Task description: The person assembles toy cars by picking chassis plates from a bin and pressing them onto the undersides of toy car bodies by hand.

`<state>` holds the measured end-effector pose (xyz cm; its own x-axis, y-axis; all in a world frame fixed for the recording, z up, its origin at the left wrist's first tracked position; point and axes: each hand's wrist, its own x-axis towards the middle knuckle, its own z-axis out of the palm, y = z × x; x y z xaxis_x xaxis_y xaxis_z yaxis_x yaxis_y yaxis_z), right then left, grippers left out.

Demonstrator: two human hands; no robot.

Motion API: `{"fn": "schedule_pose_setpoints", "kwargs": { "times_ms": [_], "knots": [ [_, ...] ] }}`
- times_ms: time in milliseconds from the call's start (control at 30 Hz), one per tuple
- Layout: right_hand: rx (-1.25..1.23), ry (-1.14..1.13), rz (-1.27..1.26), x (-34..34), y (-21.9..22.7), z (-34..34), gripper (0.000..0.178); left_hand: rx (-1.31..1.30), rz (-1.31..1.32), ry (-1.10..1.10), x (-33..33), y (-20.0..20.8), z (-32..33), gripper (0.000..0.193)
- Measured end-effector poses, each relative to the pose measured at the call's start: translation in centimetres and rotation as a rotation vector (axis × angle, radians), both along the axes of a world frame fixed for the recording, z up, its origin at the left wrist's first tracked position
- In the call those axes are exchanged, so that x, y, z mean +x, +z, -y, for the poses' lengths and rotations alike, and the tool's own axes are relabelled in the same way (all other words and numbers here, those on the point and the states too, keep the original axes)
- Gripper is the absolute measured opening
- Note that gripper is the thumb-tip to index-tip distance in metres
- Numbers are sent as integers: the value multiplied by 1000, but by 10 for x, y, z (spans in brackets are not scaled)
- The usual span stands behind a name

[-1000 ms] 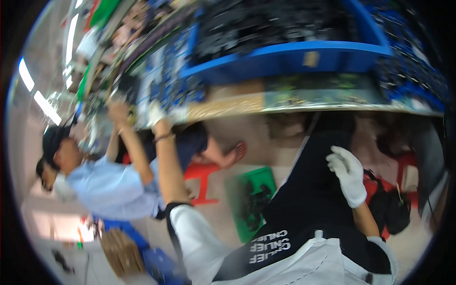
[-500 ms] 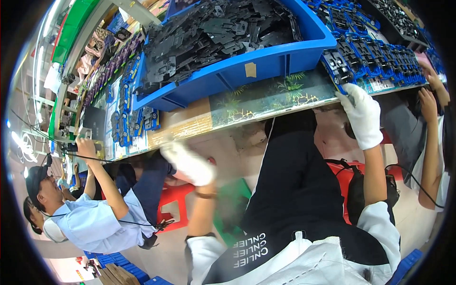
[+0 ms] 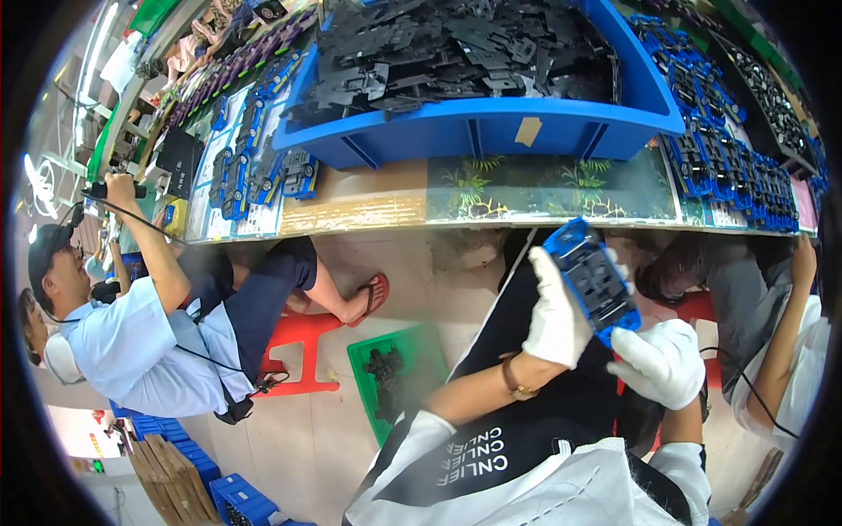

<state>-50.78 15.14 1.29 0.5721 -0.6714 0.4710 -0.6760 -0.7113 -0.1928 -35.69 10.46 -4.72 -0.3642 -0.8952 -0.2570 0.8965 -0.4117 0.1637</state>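
Over my lap I hold a blue toy car (image 3: 600, 285) with its black underside facing up. My white-gloved left hand (image 3: 558, 317) is wrapped around the car's left side, with some fingers reaching past its right edge. My right hand (image 3: 662, 361), also gloved, is closed at the car's lower end, its fingertips against the blue body. What its curled fingers cover is hidden. Beyond the table edge stands a big blue bin (image 3: 478, 123) heaped with flat black plastic parts (image 3: 465, 53).
Rows of blue toy cars (image 3: 732, 171) lie upturned at the right of the table, with more cars (image 3: 241, 180) at the left. A green crate (image 3: 412, 368) holding dark parts stands on the floor. A co-worker (image 3: 140, 342) sits at left, another person (image 3: 776, 351) at right.
My right hand has come back from the right-hand row to my lap. My left hand has swung right from the table edge, and both are now on a toy car.
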Motion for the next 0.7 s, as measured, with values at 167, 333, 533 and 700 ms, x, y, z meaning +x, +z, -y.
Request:
{"fn": "schedule_pose_setpoints", "kwargs": {
  "times_ms": [167,333,533,700],
  "knots": [
    [-195,-245,-282,-11,78,49,35,127,120,93,18,8,-5,74],
    [-506,-180,-315,-1,99,190,30,109,188,99,28,-3,-13,76],
    [-399,97,-571,-4,98,265,17,72,156,80,43,-4,-15,74],
    [44,19,30,-20,124,257,17,96,160,155,54,-11,-11,71]
  ]
}}
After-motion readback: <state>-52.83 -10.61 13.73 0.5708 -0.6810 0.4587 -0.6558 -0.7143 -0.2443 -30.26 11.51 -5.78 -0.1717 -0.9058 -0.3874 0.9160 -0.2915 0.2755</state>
